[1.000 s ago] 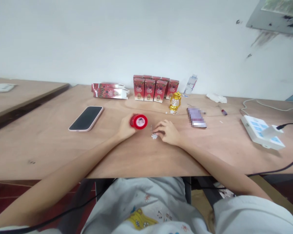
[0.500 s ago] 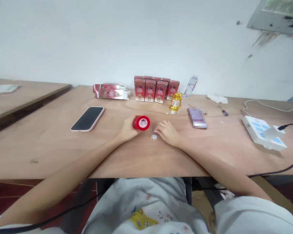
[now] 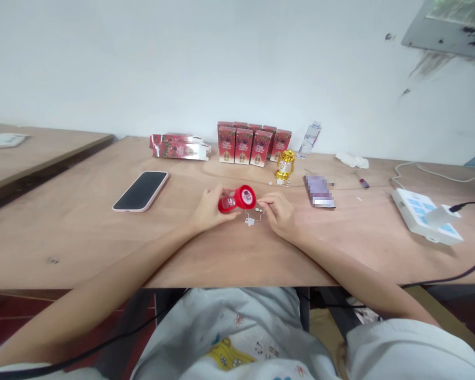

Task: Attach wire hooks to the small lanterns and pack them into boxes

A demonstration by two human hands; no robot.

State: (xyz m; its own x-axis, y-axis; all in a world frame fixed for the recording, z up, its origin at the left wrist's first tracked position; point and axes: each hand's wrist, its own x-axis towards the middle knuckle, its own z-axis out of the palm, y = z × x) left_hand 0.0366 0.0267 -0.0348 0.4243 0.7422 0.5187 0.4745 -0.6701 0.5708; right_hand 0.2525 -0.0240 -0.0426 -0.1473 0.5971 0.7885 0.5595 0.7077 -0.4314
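1. White wall (image 3: 142, 68) stands behind your brown wooden worktop (image 3: 206, 256), red cardboard boxes (image 3: 243, 146) and shiny gold lantern (image 3: 285, 165).
2. Your left hand (image 3: 209, 210) has its fingers curled around a red, round-ended thing with a clear middle (image 3: 239, 198).
3. Your right hand (image 3: 282, 214) has fingers bunched near its rim; you can't tell if they grip anything.
4. You seem busy there; the next move needs a steady hold.

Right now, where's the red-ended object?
In the head view, the red-ended object is central, in the left hand, just left of the right hand.
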